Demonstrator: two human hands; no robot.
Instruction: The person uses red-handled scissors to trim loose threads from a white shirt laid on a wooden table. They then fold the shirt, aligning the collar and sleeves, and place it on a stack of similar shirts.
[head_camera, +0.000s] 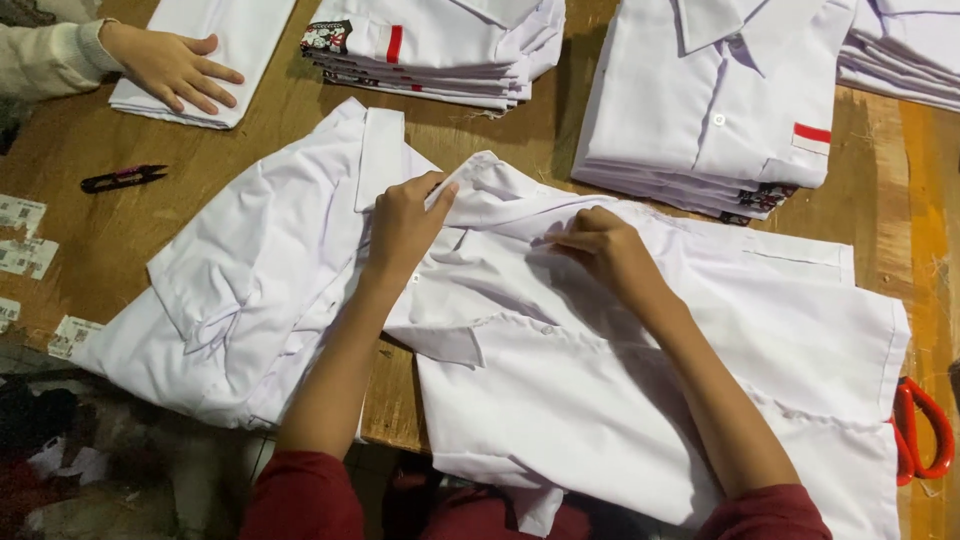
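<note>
The white shirt (560, 330) is thin matt cloth, creased. The table (90, 220) beneath it is worn, scratched wood with a dull sheen. Right of the shirt, scissor handles (925, 430) look like glossy red plastic; left of it, paper tags (25, 235) are matt

A white shirt (600, 380) lies spread and rumpled on the wooden table, its lower part hanging over the near edge. The cloth is plain white, creased in long folds across the middle, with a stitched seam running along its right side. Its collar end points away from the person, and a small flap of fabric sticks out at the left, near the table's edge. The left hand (402, 228) pinches the collar edge between thumb and fingers. The right hand (605, 250) presses down on a fold just beside it, perhaps gripping the cloth, though the fingertips are hidden.
</note>
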